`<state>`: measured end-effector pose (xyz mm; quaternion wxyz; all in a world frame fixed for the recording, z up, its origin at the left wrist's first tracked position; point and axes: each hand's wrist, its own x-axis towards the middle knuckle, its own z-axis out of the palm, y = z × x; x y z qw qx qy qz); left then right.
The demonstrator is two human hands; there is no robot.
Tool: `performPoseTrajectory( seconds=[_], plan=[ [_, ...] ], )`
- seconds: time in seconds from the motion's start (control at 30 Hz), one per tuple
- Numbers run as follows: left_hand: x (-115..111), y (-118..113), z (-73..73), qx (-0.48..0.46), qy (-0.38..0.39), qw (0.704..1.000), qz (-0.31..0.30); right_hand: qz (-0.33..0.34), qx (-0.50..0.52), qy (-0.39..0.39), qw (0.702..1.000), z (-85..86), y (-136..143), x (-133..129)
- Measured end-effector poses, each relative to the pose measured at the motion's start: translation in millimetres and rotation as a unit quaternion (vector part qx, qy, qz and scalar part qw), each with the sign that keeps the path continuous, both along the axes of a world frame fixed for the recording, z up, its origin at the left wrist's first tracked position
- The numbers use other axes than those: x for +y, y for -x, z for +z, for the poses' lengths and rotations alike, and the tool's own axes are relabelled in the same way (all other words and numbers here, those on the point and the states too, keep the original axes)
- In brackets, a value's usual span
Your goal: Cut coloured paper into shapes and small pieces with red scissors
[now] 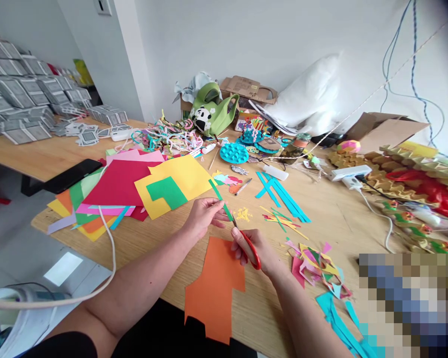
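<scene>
My left hand (pixel 208 213) pinches a narrow green paper strip (pixel 221 199) above the table. Red-handled scissors (pixel 251 247) are gripped in my right hand (pixel 252 248), their blades meeting the strip's lower end. Below my hands lies a cut sheet of orange paper (pixel 216 291), overhanging the table's near edge. Tiny yellow paper bits (pixel 243 214) sit just beyond the scissors. Farther right are thin coloured strips (pixel 283 219) and longer blue strips (pixel 283 196). To the left, a green paper piece (pixel 167 193) rests on a yellow sheet (pixel 194 174).
Stacked coloured paper (pixel 123 181) and a black tablet-like slab (pixel 72 175) lie left. Paper scraps (pixel 319 266) are at right. A green panda bag (pixel 212 112) and a blue dimpled disc (pixel 234 153) stand behind. A white cable (pixel 112 248) crosses near my left arm.
</scene>
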<state>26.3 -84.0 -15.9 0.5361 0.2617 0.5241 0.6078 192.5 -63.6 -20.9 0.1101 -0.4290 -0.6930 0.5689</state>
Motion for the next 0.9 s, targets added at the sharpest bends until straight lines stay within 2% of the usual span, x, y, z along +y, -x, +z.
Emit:
performPoseTrajectory(
  seconds=[0.9],
  plan=[
    [-0.8, 0.2, -0.7, -0.021, -0.029, 0.999, -0.012, -0.019, -0.002, -0.002, 1.000, -0.3, 1.6, -0.1]
  ],
)
